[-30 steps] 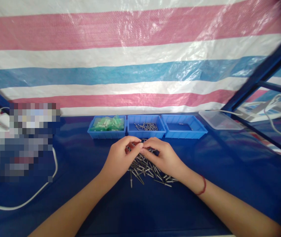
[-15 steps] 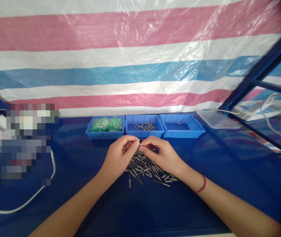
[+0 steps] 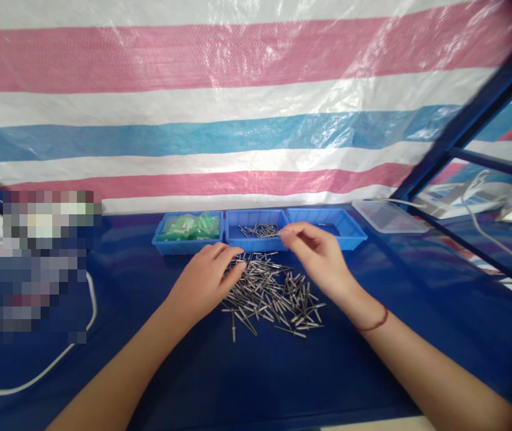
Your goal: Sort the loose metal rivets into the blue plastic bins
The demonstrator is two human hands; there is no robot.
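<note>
A loose pile of silver pop rivets (image 3: pixel 260 290) lies on the blue tabletop. My left hand (image 3: pixel 204 278) is at the pile's left edge, its thumb and forefinger apart with nothing seen between them. Higher up, my right hand (image 3: pixel 321 254) is at the front right of the middle blue bin (image 3: pixel 256 243), thumb and forefinger pinched together. Whatever the pinch holds is too small to make out. More rivets (image 3: pixel 262 230) lie inside that middle bin. A red cord is around my right wrist.
The left blue bin (image 3: pixel 188 246) holds green plastic packets (image 3: pixel 190 227). In the right blue bin (image 3: pixel 352 236) lies a small thin piece (image 3: pixel 330 227). A clear plastic lid (image 3: pixel 388 216) lies at the back right. A white cable (image 3: pixel 91 299) loops on the left.
My hands were together over the pile, fingertips meeting at a small silver piece. Now they are apart: the right has moved up and right to the middle bin, the left has loosened slightly leftward.
</note>
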